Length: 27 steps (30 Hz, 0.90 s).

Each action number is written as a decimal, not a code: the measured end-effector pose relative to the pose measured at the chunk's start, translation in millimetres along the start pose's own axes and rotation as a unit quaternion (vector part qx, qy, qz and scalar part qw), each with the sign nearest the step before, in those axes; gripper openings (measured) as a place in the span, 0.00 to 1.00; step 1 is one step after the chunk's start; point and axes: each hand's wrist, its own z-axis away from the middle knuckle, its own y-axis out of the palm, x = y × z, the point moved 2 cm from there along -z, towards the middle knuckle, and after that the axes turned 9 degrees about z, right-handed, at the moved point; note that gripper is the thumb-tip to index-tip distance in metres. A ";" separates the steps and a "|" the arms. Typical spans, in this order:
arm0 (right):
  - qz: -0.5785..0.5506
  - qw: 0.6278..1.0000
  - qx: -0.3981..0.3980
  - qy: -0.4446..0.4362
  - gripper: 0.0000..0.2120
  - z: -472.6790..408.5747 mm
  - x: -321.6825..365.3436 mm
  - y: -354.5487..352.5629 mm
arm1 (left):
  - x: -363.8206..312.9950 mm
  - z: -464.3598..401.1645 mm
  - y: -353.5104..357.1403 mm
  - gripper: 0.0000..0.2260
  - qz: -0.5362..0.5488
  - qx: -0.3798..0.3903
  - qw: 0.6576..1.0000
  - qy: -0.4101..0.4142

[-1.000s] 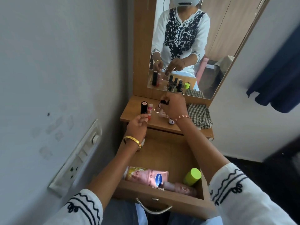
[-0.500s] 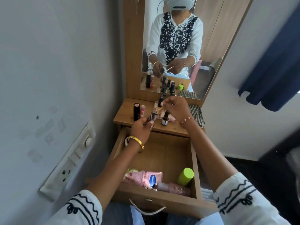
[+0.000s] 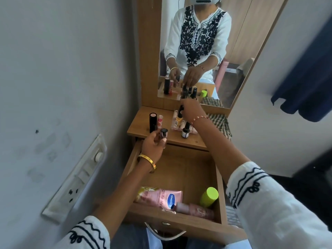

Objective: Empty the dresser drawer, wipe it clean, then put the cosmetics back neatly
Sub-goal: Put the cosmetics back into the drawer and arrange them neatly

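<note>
Drawer (image 3: pixel 220 184) open below table (image 3: pixel 168 139) front edge. Pink tube (image 3: pixel 161 197) at drawer front reads "Vaseline", "Gluta-Hya"; lime-cap bottle (image 3: pixel 209 196) at front right corner. Left hand (image 3: pixel 155 143) grip curled round a small dark-capped bottle (image 3: pixel 163 134) over table's front edge. Right hand (image 3: pixel 191 109) grip pinches a black-capped bottle (image 3: pixel 180 112) near table's back edge.

The right hand (image 3: pixel 191 109) has gone from mid-air to the far bottles by the mirror (image 3: pixel 233 51), taking a dark-capped bottle (image 3: pixel 180 112) in its grip; the left hand (image 3: pixel 154 145) has lifted its small bottle (image 3: pixel 163 133) slightly.
</note>
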 end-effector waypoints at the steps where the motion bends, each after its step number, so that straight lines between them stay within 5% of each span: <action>1: -0.006 1.000 0.002 0.002 0.17 0.3 -0.2 0.4 | 1.3 -0.1 -1.8 0.15 -0.002 0.000 1.000 0.000; 14: -0.160 0.983 -0.086 -0.006 0.09 47.4 15.9 -24.7 | 12.1 21.1 -24.3 0.11 0.004 -0.037 0.999 -0.002; 27: -0.182 0.979 0.083 -0.048 0.11 98.6 65.2 50.2 | 54.2 32.3 -77.6 0.10 -0.025 -0.113 0.993 -0.033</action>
